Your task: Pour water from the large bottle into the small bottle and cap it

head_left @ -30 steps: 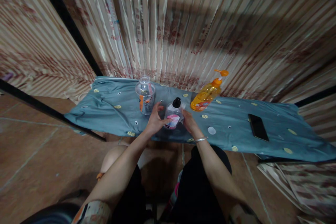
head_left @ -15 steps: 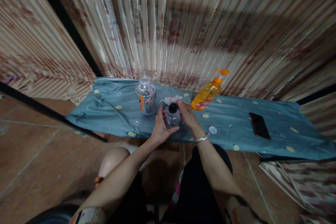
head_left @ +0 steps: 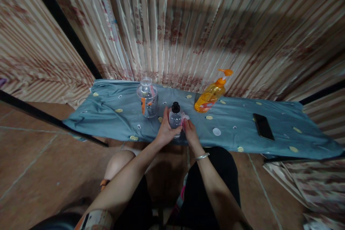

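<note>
My left hand (head_left: 166, 129) is wrapped around a small clear bottle (head_left: 176, 119) with a black cap, which stays upright above the cloth-covered bench. On the bottle's right side, my right hand (head_left: 191, 131) pinches a crumpled white-and-pink wipe (head_left: 184, 118) and presses it to the wall; whether it is tissue or cloth is unclear. Left of the hands stands a clear plastic container (head_left: 147, 99) with an orange print and a narrow neck. An orange pump bottle (head_left: 211, 95) of yellow-orange liquid is behind and right of my right hand.
A blue-green cloth (head_left: 231, 122) with yellow prints covers the narrow bench. On its right part lies a black phone (head_left: 263, 126). A white round disc (head_left: 216, 131) rests near my right wrist. Black metal poles (head_left: 64, 28) and a striped curtain (head_left: 172, 36) border the bench.
My right hand has come down and nearer with the wipe, from behind the bottle to its right side. The left hand keeps its hold on the bottle. The view has shifted slightly.
</note>
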A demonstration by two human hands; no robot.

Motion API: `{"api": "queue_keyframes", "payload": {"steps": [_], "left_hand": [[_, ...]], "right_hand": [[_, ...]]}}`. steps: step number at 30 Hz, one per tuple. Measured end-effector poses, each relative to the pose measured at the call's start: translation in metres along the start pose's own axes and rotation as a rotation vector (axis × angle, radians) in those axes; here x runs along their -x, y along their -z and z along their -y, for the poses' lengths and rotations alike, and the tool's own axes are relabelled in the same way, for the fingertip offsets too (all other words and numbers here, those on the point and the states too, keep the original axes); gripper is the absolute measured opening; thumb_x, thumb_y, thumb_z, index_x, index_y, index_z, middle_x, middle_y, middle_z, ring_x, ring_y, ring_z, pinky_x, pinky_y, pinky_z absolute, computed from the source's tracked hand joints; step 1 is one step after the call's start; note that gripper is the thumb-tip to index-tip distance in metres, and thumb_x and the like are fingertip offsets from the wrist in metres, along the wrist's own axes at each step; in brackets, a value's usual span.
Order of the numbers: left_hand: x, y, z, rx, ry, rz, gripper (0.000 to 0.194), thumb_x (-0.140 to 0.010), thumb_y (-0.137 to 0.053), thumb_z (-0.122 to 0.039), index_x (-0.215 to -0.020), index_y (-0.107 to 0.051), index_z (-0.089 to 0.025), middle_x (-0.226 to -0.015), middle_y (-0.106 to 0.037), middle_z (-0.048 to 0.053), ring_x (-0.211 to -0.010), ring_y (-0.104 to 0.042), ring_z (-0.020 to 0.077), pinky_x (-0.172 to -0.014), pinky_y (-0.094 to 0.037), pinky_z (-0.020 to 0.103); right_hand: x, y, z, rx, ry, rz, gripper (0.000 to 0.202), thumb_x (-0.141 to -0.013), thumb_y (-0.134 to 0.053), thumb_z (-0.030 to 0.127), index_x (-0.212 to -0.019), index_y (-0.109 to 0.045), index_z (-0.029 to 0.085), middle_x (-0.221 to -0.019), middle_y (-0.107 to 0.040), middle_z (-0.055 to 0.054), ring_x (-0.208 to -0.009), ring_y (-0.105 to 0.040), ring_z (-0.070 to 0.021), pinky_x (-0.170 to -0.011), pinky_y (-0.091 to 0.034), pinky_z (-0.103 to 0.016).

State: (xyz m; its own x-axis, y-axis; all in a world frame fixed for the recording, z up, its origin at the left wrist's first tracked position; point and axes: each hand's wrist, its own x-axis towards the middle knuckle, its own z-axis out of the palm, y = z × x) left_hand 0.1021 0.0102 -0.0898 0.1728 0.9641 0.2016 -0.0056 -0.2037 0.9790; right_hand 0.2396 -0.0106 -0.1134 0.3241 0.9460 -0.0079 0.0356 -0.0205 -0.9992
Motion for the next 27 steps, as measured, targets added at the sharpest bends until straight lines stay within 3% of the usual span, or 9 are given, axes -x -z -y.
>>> {"api": "queue_keyframes", "payload": {"steps": [4,7,10,15,19,22,25,27], "left_hand": [[-0.003,-0.007,-0.003,0.193,0.047,-0.036,0.104,-0.059,-0.088,-0.026,-0.151,-0.039,-0.015,-0.135,-0.067,0.017,-0.125,-0.066,0.0328,-0.115,-0.044,0.053],[-0.006,-0.007,-0.009,0.246,0.05,-0.057,0.089,-0.058,-0.089,-0.031,-0.137,-0.052,-0.017,-0.129,-0.07,0.015,-0.119,-0.069,0.0317,-0.109,-0.051,0.05],[-0.01,-0.001,-0.015,0.269,0.051,-0.071,0.073,-0.059,-0.089,-0.036,-0.123,-0.059,-0.019,-0.12,-0.074,0.01,-0.111,-0.072,0.0298,-0.102,-0.056,0.047],[-0.015,0.017,-0.023,0.297,0.048,-0.134,0.066,-0.058,-0.086,-0.032,-0.117,-0.06,-0.02,-0.109,-0.075,0.007,-0.101,-0.073,0.0268,-0.099,-0.056,0.045],[-0.015,0.027,-0.029,0.298,0.036,-0.167,0.072,-0.055,-0.085,-0.028,-0.122,-0.059,-0.021,-0.113,-0.074,0.005,-0.101,-0.071,0.0243,-0.099,-0.055,0.041],[-0.014,0.029,-0.031,0.252,0.024,-0.201,0.074,-0.056,-0.083,-0.029,-0.125,-0.057,-0.022,-0.113,-0.073,0.005,-0.097,-0.071,0.0231,-0.095,-0.056,0.04],[-0.014,0.031,-0.03,0.207,0.012,-0.214,0.072,-0.059,-0.08,-0.031,-0.126,-0.056,-0.022,-0.111,-0.073,0.004,-0.094,-0.071,0.0222,-0.092,-0.057,0.039],[-0.015,0.035,-0.027,0.181,0.001,-0.212,0.072,-0.06,-0.08,-0.031,-0.127,-0.055,-0.021,-0.111,-0.072,0.005,-0.096,-0.071,0.0226,-0.092,-0.057,0.039]], "right_hand": [[0.021,-0.003,0.024,0.0,0.207,-0.044,0.053,-0.091,-0.06,0.059,-0.129,-0.067,0.023,-0.135,-0.07,-0.009,-0.128,-0.063,-0.0274,-0.114,-0.045,-0.044],[0.018,-0.011,0.047,0.055,0.342,-0.002,0.051,-0.096,-0.055,0.056,-0.136,-0.064,0.025,-0.148,-0.062,-0.009,-0.141,-0.053,-0.0248,-0.123,-0.037,-0.042],[0.004,-0.019,0.051,0.072,0.319,0.03,0.05,-0.096,-0.051,0.06,-0.125,-0.068,0.022,-0.135,-0.07,-0.01,-0.136,-0.057,-0.0258,-0.12,-0.039,-0.043],[-0.008,-0.028,0.017,-0.04,0.052,0.02,0.051,-0.085,-0.057,0.07,-0.095,-0.07,0.022,-0.097,-0.078,-0.008,-0.103,-0.07,-0.0273,-0.102,-0.053,-0.043],[0.004,-0.039,-0.009,-0.342,-0.121,0.0,0.046,-0.081,-0.063,0.067,-0.095,-0.067,0.024,-0.095,-0.078,-0.006,-0.101,-0.073,-0.0257,-0.091,-0.059,-0.041],[0.02,-0.045,-0.02,-0.489,-0.212,0.054,0.045,-0.078,-0.067,0.067,-0.093,-0.066,0.024,-0.092,-0.078,-0.008,-0.096,-0.075,-0.0283,-0.082,-0.062,-0.043],[0.033,-0.034,-0.027,-0.437,-0.222,0.141,0.046,-0.078,-0.068,0.067,-0.092,-0.068,0.023,-0.085,-0.077,-0.008,-0.089,-0.075,-0.0291,-0.079,-0.062,-0.044],[0.031,-0.015,-0.027,-0.25,-0.122,0.135,0.045,-0.083,-0.064,0.064,-0.095,-0.07,0.021,-0.081,-0.076,-0.007,-0.086,-0.074,-0.028,-0.081,-0.061,-0.043]]}}
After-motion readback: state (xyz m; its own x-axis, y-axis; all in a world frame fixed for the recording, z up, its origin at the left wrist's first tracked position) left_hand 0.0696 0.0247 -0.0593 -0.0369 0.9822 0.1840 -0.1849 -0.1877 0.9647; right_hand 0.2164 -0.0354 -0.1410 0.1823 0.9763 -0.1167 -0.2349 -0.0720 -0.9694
